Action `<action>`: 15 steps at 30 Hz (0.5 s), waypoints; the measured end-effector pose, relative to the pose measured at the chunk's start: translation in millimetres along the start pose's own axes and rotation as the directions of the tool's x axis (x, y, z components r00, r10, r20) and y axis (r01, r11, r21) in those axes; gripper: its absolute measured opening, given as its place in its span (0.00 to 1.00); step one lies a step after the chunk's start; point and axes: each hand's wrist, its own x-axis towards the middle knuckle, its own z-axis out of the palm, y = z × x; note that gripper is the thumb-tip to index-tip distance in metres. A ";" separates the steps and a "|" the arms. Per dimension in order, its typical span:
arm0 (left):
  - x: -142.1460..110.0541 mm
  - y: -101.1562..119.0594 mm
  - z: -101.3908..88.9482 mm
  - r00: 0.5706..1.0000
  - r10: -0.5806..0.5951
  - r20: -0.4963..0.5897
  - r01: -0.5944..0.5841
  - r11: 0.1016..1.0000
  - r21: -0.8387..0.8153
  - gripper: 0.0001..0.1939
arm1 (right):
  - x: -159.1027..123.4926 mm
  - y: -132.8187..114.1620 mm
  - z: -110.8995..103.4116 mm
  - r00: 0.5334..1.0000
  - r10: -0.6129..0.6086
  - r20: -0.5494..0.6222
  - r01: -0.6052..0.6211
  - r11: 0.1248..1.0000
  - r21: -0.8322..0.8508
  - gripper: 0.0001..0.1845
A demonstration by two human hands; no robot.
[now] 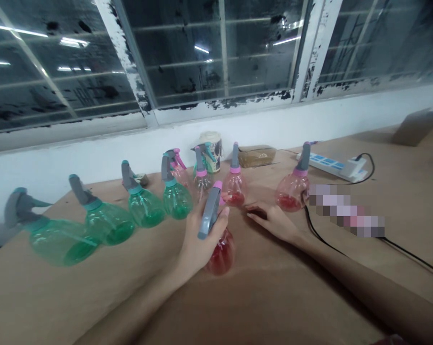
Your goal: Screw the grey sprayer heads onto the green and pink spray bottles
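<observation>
My left hand is wrapped around the neck of a red spray bottle with a grey trigger and pink collar, standing on the brown table. My right hand rests flat on the table just to its right, fingers apart, holding nothing. Behind them stand two more red spray bottles. A row of green spray bottles stretches to the left.
A white power strip lies at the back right, and a black cable runs across the table on the right. A paper cup and a brown packet sit by the white wall under the windows.
</observation>
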 end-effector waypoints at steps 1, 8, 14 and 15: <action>0.4 0.8 -0.1 1.000 0.005 0.015 -0.004 1.000 -0.013 0.16 | 0.0 -0.1 -0.2 1.000 -0.001 0.001 0.001 1.000 0.000 0.12; 1.5 4.9 -2.0 0.999 -0.014 0.039 0.015 0.999 -0.034 0.14 | -0.7 -0.9 -1.3 1.000 0.000 0.002 0.000 1.000 -0.009 0.13; 2.1 10.3 -7.1 0.998 -0.043 0.054 0.041 0.998 0.037 0.05 | -0.8 -0.9 -0.6 1.000 -0.003 0.000 0.003 1.000 -0.009 0.13; 2.1 11.9 -7.6 0.998 -0.041 0.054 0.039 0.999 0.035 0.05 | -0.8 -1.2 -0.8 1.000 -0.004 0.002 0.004 1.000 -0.010 0.13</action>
